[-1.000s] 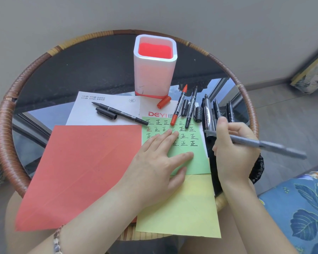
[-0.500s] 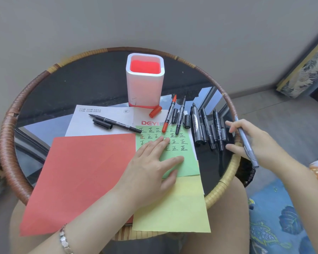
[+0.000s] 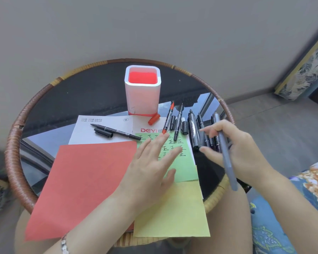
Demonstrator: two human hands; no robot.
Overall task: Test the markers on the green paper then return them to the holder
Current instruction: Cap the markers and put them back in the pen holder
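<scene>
Left hand (image 3: 151,173) is lying open on the green paper (image 3: 182,171); right hand (image 3: 235,153) is gripping a grey marker (image 3: 227,162), which risks knocking loose markers (image 3: 193,131) off the desk (image 3: 99,94).

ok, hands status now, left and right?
Left hand: open, flat on the green paper, holding nothing.
Right hand: closed on a grey marker, over the loose markers.

Red sheet (image 3: 84,182) & yellow sheet (image 3: 174,211) (round table (image 3: 15,162))
</scene>
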